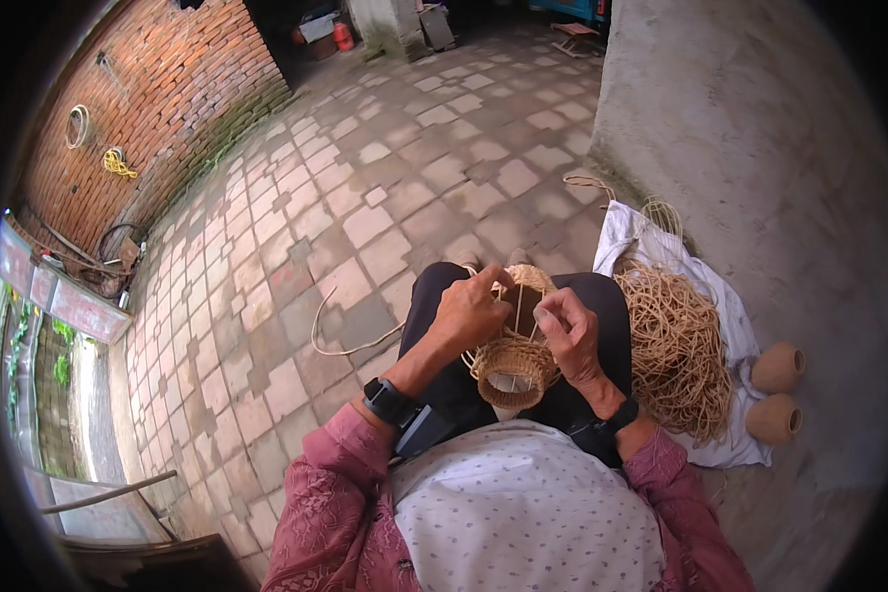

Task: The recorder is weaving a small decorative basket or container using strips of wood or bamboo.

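A woven basket of tan cord [513, 371] rests between my knees, its round, hollow end facing me and another woven part beyond. Pale upright strands show in the gap between the two parts. My left hand [472, 311] is bent over the left side of the gap, fingers closed at the work. On the right side, my right hand [570, 337] is raised with thumb and fingers pinched together; whatever they hold is too small to make out. A loose length of cord [350, 349] curves over the paving left of my knee.
A big tangled heap of cord [673, 355] lies on a white cloth [696, 276] to my right. Two tan rounded pots [776, 418] sit beside it, near the grey wall [740, 128]. Paving stones stretch ahead to a brick wall [158, 99] with hanging coils.
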A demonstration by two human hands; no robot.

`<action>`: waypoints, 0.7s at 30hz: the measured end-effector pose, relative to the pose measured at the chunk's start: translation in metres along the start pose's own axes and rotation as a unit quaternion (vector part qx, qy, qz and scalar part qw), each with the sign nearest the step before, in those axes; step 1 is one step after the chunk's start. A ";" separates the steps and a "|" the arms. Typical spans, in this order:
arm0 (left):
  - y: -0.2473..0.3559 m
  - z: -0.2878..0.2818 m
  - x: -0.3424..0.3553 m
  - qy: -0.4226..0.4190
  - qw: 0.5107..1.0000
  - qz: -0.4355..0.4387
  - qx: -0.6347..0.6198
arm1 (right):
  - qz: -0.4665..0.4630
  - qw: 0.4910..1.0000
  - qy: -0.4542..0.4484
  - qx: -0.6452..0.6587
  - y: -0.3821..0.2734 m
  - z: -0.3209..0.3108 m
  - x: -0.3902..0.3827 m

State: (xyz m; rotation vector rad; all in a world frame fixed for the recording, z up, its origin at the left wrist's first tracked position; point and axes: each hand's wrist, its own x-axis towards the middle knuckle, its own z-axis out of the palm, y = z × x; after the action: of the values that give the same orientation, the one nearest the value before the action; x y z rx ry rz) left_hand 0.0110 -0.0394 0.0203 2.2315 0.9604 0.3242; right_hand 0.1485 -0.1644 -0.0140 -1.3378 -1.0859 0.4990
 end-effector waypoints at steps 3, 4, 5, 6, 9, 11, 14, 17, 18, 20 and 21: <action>-0.009 -0.001 -0.009 -0.030 0.982 -0.044 -0.183 | 0.022 0.999 0.021 0.011 0.012 -0.006 -0.001; -0.012 0.000 -0.014 -0.034 0.949 -0.067 -0.305 | 0.024 0.999 0.023 0.010 0.015 -0.009 -0.001; -0.011 0.000 -0.022 -0.009 0.940 -0.059 -0.336 | 0.020 1.000 0.017 0.014 0.016 -0.010 0.000; -0.014 -0.001 -0.029 -0.010 0.940 -0.059 -0.335 | 0.016 1.000 0.012 0.018 0.017 -0.010 0.000; -0.022 0.001 -0.052 0.041 0.958 -0.073 -0.273 | 0.020 0.999 0.017 0.024 0.020 -0.010 0.000; -0.027 0.007 -0.062 0.051 0.948 -0.082 -0.303 | 0.022 0.999 0.016 0.026 0.017 -0.008 0.000; -0.033 0.010 -0.061 0.055 0.922 -0.102 -0.368 | 0.023 0.999 0.014 0.037 0.019 -0.007 -0.001; -0.040 0.018 -0.052 0.060 0.917 -0.095 -0.383 | 0.026 0.999 0.010 0.038 0.018 -0.007 -0.001; -0.042 0.021 -0.050 0.070 0.927 -0.076 -0.361 | 0.031 0.999 0.007 0.031 0.017 -0.006 -0.001; -0.045 0.024 -0.043 0.095 0.939 -0.053 -0.326 | 0.030 0.999 0.009 0.033 0.017 -0.006 -0.001; -0.045 0.025 -0.042 0.118 0.949 -0.028 -0.289 | 0.028 0.999 0.012 0.037 0.018 -0.006 -0.001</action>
State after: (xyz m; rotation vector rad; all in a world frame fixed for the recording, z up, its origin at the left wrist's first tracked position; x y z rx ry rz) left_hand -0.0309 -0.0591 -0.0268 1.6486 0.9032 0.7565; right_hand 0.1585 -0.1643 -0.0299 -1.3101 -1.0027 0.5583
